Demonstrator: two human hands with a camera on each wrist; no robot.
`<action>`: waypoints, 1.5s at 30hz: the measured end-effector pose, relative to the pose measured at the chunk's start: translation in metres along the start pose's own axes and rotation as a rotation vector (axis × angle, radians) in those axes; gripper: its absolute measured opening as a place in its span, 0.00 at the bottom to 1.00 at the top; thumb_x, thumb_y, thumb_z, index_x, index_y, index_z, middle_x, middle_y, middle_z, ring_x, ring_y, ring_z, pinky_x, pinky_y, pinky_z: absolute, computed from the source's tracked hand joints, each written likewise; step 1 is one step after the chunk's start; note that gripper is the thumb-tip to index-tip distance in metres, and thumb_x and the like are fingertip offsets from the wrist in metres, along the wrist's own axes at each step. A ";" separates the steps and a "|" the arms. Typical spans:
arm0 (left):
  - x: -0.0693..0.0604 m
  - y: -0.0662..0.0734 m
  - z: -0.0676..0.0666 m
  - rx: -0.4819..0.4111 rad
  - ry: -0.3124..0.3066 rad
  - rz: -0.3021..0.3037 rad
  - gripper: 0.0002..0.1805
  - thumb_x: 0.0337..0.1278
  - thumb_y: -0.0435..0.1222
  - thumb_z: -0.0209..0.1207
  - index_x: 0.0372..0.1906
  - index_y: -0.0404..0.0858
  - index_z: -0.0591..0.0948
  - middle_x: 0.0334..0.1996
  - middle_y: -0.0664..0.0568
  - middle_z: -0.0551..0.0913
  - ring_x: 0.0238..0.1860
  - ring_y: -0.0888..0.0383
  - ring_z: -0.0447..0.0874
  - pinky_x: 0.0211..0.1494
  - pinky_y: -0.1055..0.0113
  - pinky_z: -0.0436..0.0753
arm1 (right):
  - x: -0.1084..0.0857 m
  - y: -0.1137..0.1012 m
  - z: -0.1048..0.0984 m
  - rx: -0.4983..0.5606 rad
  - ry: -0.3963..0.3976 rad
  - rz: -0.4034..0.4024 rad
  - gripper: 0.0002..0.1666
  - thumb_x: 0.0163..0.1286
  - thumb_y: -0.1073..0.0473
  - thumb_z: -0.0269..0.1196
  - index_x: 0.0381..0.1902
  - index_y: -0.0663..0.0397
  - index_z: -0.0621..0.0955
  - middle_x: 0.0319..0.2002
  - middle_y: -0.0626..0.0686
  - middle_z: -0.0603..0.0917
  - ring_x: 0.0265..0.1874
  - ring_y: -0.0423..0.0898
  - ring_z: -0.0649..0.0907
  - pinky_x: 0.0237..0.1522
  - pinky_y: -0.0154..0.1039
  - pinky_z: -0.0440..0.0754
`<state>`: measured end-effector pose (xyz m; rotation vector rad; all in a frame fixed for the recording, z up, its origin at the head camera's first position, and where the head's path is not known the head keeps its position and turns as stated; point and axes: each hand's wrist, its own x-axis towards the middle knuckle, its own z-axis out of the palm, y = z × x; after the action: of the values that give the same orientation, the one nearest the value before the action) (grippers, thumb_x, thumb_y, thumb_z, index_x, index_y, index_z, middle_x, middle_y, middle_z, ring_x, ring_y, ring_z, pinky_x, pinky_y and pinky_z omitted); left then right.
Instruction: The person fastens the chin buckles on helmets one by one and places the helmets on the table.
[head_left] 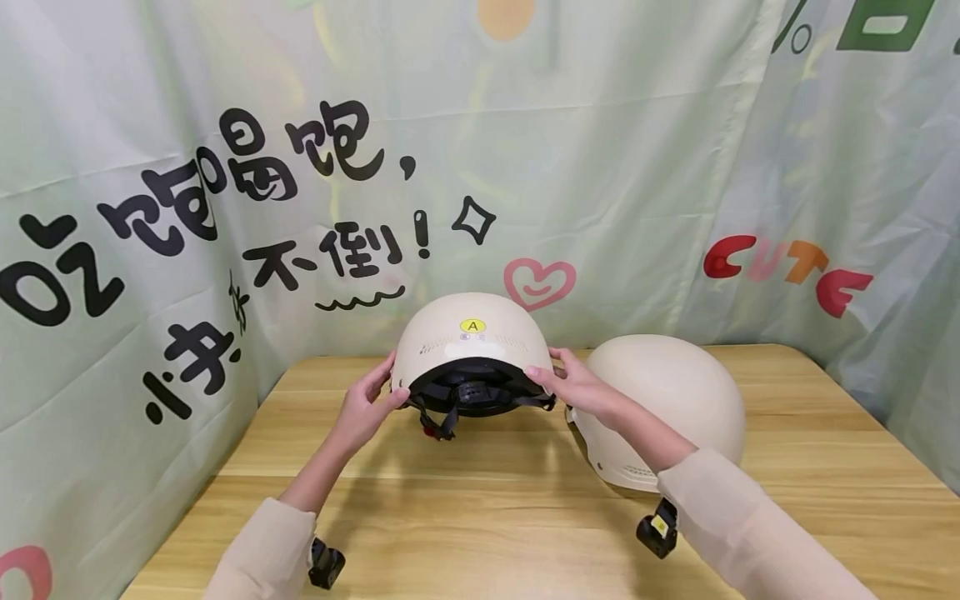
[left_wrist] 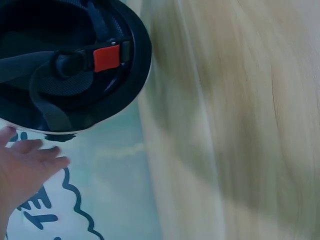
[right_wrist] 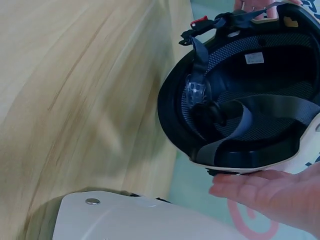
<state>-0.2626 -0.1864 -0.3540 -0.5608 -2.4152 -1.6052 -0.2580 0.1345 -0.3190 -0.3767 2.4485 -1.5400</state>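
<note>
A cream half-shell helmet (head_left: 471, 329) with a yellow "A" sticker is held up above the table, its dark opening partly facing me. On its left side my left hand (head_left: 366, 406) grips the shell, thumb towards me and fingers farther round. My right hand (head_left: 577, 383) holds the opposite side in the same way. The left wrist view shows the black lining with a red buckle (left_wrist: 106, 58) on the strap. Inside the helmet, the right wrist view shows grey straps (right_wrist: 280, 106) and a small white label (right_wrist: 254, 58).
A second cream helmet (head_left: 675, 400) rests on the wooden table (head_left: 480, 517) at the right, partly behind my right forearm. A printed curtain (head_left: 600, 167) hangs behind the table and along its left side. Small black devices (head_left: 327, 563) are at both wrists.
</note>
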 end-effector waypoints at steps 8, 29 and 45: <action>-0.005 0.010 -0.009 0.087 -0.123 -0.085 0.39 0.58 0.39 0.59 0.71 0.40 0.54 0.70 0.42 0.54 0.66 0.43 0.63 0.56 0.58 0.78 | -0.006 0.002 -0.003 0.049 -0.100 0.088 0.52 0.65 0.37 0.54 0.72 0.50 0.40 0.71 0.67 0.51 0.66 0.66 0.61 0.50 0.62 0.74; -0.036 -0.034 0.006 0.125 -0.067 0.098 0.60 0.29 0.40 0.75 0.72 0.39 0.53 0.68 0.33 0.57 0.56 0.35 0.74 0.59 0.49 0.71 | -0.008 0.045 0.029 0.080 0.057 -0.143 0.63 0.48 0.52 0.73 0.71 0.60 0.47 0.71 0.66 0.52 0.69 0.64 0.57 0.66 0.60 0.60; -0.046 -0.066 0.008 0.407 -0.101 0.282 0.72 0.14 0.46 0.76 0.73 0.36 0.46 0.64 0.33 0.65 0.59 0.39 0.72 0.57 0.47 0.73 | -0.008 0.083 0.065 0.009 0.198 -0.346 0.68 0.35 0.56 0.79 0.68 0.67 0.51 0.68 0.67 0.59 0.69 0.62 0.59 0.67 0.59 0.57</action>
<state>-0.2476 -0.2107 -0.4293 -0.8694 -2.4964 -0.9621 -0.2374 0.1165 -0.4218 -0.7102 2.6308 -1.7987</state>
